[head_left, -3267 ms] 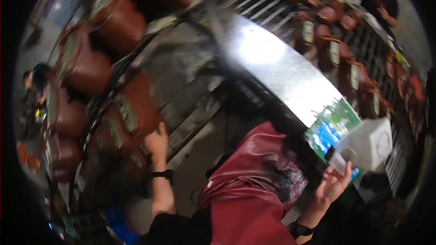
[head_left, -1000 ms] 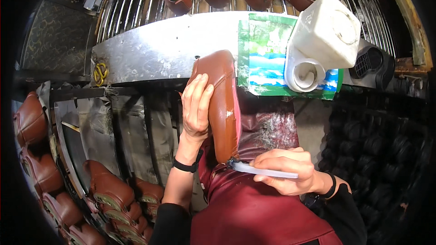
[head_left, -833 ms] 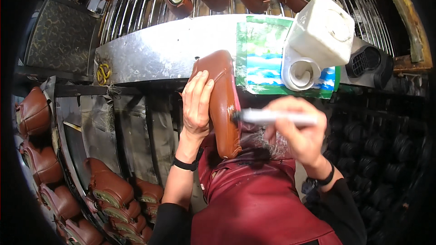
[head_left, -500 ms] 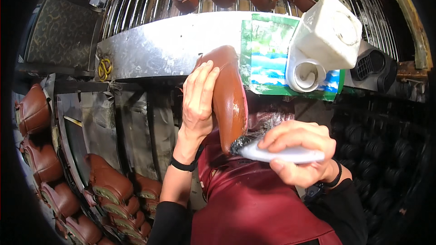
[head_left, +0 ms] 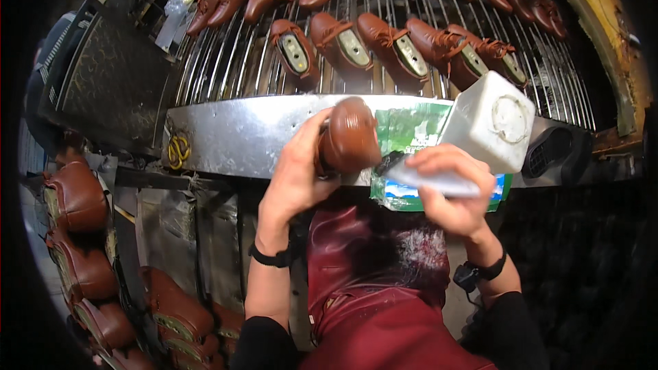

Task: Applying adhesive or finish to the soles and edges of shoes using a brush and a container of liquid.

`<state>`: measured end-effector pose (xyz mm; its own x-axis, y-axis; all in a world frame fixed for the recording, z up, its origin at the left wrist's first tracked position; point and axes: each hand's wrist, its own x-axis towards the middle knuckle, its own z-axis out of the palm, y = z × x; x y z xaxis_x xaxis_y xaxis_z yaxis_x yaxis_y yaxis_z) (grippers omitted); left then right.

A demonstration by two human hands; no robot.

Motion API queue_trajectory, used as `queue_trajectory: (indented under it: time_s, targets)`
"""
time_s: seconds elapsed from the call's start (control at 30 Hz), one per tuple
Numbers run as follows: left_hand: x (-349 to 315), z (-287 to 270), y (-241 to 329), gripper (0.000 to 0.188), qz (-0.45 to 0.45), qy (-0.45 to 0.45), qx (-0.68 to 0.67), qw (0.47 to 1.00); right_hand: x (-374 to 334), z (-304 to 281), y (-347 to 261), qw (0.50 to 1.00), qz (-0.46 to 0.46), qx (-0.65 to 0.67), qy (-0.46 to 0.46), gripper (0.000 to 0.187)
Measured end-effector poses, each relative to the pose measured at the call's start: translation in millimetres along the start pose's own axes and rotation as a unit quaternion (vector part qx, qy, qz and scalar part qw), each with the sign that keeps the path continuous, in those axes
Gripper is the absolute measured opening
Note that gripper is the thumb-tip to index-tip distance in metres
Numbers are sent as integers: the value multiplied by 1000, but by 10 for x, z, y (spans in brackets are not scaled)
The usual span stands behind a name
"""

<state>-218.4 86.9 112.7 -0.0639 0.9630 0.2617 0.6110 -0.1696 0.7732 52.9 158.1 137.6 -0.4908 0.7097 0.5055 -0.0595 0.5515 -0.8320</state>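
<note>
My left hand (head_left: 295,168) is wrapped round a brown leather shoe (head_left: 351,137), held with its glossy rounded toe turned up toward me, above the bench edge. In my right hand (head_left: 458,195) is a brush (head_left: 409,176) with a pale handle, gripped between thumb and fingers. Its dark bristles are at the shoe's right side, low down; blur hides whether they touch. Behind my right hand, a white plastic container (head_left: 490,120) leans on a green and blue plastic sheet (head_left: 411,127). The hand hides the container's lower part.
A metal bench strip (head_left: 236,137) runs across, with yellow-handled scissors (head_left: 179,152) at its left and a black sole (head_left: 552,154) at its right. Beyond, several brown shoes (head_left: 384,44) sit on a rod rack (head_left: 253,68). More shoes (head_left: 82,199) are stacked at lower left.
The shoe has tipped from lying lengthwise to toe-up. Both hands have moved farther out over the bench, and the brush has left the shoe's near end. The view has tilted up, showing more rack.
</note>
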Motion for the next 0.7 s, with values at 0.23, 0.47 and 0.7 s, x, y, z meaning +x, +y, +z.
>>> queue_trajectory:
  time_s: [0.23, 0.47, 0.7]
  targets:
    - [-265, 31, -512, 97, -156, 98, -359, 915, -825, -117, 20, 949, 228, 14, 218, 11]
    - [-1372, 406, -159, 83, -175, 177, -413, 876, -1088, -150, 349, 916, 230, -112, 310, 17]
    - [-1637, 533, -90, 65, -221, 107, -420, 874, -1034, -168, 285, 796, 362, 233, 426, 27]
